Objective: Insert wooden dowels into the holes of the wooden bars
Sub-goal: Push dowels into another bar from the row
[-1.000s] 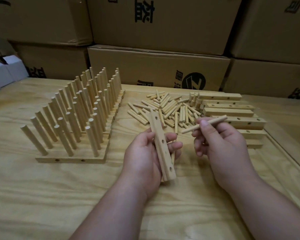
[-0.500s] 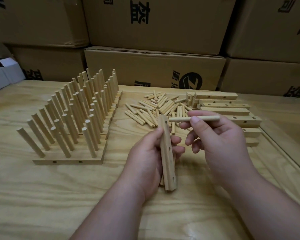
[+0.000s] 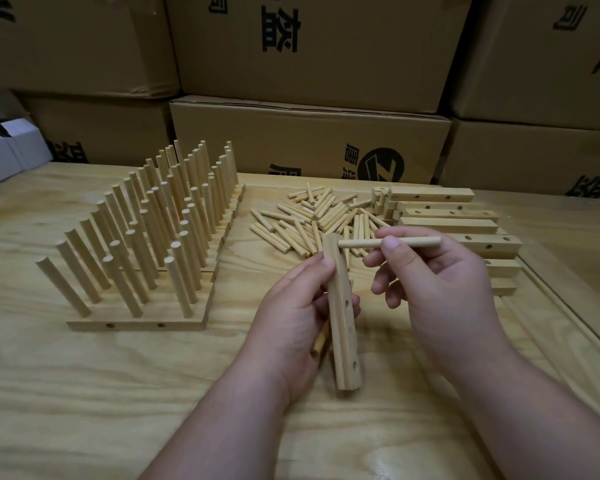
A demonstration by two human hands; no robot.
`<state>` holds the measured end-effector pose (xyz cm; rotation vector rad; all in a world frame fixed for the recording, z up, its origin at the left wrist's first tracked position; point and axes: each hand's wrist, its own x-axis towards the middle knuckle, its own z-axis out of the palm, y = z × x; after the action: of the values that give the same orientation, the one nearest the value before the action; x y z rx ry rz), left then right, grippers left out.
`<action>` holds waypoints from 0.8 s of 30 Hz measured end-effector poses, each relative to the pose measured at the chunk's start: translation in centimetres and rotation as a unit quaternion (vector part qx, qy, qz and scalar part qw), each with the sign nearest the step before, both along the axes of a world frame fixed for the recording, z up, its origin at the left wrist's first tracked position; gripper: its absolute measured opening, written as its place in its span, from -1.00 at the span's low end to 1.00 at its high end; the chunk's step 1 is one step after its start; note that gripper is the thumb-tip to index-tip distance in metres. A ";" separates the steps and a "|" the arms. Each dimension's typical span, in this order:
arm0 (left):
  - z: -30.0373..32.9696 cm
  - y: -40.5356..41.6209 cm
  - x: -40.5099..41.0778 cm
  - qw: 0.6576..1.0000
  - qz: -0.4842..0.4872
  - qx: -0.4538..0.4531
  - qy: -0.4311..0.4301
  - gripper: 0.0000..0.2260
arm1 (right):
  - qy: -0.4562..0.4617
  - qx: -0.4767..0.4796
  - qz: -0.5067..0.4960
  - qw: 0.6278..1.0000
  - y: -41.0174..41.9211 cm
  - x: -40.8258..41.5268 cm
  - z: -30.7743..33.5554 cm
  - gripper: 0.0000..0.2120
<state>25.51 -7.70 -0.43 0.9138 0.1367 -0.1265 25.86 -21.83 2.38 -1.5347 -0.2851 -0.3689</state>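
Left hand (image 3: 291, 317) grips the wooden bar (image 3: 342, 317) upright. Right hand (image 3: 440, 289) pinches a dowel (image 3: 388, 242), its tip touching the bar's top end.

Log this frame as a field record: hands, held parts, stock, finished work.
left hand: grips a wooden bar, three holes showing
right hand: pinches a dowel, roughly level
dowel tip: at the bar's far end; seating unclear
loose dowels: pile behind the hands
empty bars: stacked, right of the pile
finished bars: left, dowels upright
table: light wood
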 end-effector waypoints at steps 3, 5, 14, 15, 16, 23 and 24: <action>-0.1 0.0 0.0 1.000 0.000 -0.001 0.002 -0.67 | -0.001 -0.006 -0.011 1.000 -0.1 0.1 -0.1 -0.88; 0.0 0.1 -0.1 1.000 0.001 0.003 -0.001 -0.59 | -0.001 -0.009 -0.012 1.000 -0.1 0.1 -0.2 -0.90; -0.3 0.2 -0.1 1.000 0.005 0.015 -0.007 -0.63 | -0.014 0.003 0.000 1.000 0.1 0.0 -0.2 -0.90; -0.3 0.2 -0.1 1.000 0.006 0.012 -0.007 -0.63 | -0.013 0.003 -0.001 1.000 0.2 0.0 -0.3 -0.90; -0.3 0.2 0.0 1.000 0.006 0.011 -0.007 -0.62 | -0.011 0.002 -0.003 1.000 0.2 0.0 -0.3 -0.91; -0.3 0.2 -0.1 1.000 0.005 0.012 0.000 -0.66 | -0.008 -0.017 -0.022 1.000 0.0 0.1 -0.5 -0.94; -0.3 0.2 -0.1 1.000 0.006 0.015 -0.001 -0.68 | -0.010 -0.019 -0.022 1.000 0.0 0.1 -0.5 -0.94</action>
<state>25.43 -7.46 -0.70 0.9423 0.1420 -0.1122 25.95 -21.83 1.92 -1.5782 -0.2761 -0.4151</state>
